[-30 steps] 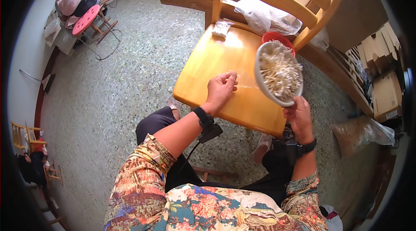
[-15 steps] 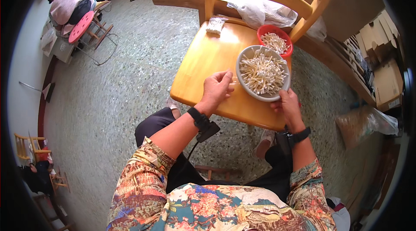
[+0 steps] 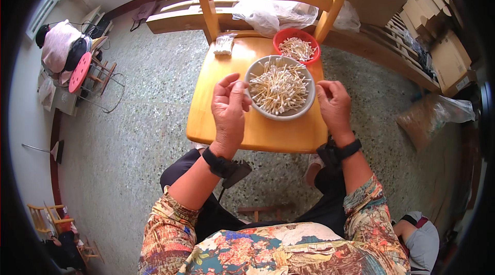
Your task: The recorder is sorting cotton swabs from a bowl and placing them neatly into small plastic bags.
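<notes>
A grey bowl heaped with cotton swabs stands on the seat of a wooden chair. At the bowl's left side is my left hand, its fingers loosely bent and apart, thumb close to the rim. My right hand is beside the right rim with thumb and fingers drawn together; whether anything is between them is hidden. Behind the grey bowl, a red bowl contains more cotton swabs. A small clear packet of swabs lies at the seat's back left corner.
White plastic bags sit behind the chair, by a slatted wooden frame. Cardboard boxes and a filled clear sack are on the right. A red-topped stool stands far left. Another person shows at lower right.
My right hand has moved from the bowl's lower right rim up to its right side. The left hand has turned upward, fingers spreading beside the bowl. The whole view has shifted.
</notes>
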A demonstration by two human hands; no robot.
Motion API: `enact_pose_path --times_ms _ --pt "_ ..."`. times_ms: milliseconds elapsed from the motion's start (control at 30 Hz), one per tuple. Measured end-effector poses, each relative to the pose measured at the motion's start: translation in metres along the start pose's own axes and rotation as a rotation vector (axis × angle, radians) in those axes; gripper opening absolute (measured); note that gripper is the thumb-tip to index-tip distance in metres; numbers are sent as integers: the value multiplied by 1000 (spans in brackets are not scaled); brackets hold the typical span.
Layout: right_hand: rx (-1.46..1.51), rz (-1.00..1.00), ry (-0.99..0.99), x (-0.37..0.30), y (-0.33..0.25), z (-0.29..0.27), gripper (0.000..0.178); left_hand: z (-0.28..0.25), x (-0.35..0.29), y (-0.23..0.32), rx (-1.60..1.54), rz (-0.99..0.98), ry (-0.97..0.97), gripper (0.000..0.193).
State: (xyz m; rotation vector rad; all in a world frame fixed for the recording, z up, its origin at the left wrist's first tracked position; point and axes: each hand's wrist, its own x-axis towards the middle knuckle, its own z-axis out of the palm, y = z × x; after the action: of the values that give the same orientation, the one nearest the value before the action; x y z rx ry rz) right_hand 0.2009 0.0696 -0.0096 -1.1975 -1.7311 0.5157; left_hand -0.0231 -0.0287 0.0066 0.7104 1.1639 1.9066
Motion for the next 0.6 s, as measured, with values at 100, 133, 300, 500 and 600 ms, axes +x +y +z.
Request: enact_pose_path --times_ms 100,133,300,500,600 --pt "-269 -270 -184 14 -8 4 12 26 2 6 -56 -59 -66 25" --pt "-272 -270 -183 16 -14 6 12 29 5 5 -78 -93 -99 25" --pt "-381 -343 -438 24 -8 17 9 24 4 -13 -84 -111 -85 23" --pt "-264 -286 -310 29 -17 -7 6 17 16 -16 -37 -88 -175 20" --pt "-227 -161 -242 26 -31 -16 6 15 14 -18 26 -76 -198 20"
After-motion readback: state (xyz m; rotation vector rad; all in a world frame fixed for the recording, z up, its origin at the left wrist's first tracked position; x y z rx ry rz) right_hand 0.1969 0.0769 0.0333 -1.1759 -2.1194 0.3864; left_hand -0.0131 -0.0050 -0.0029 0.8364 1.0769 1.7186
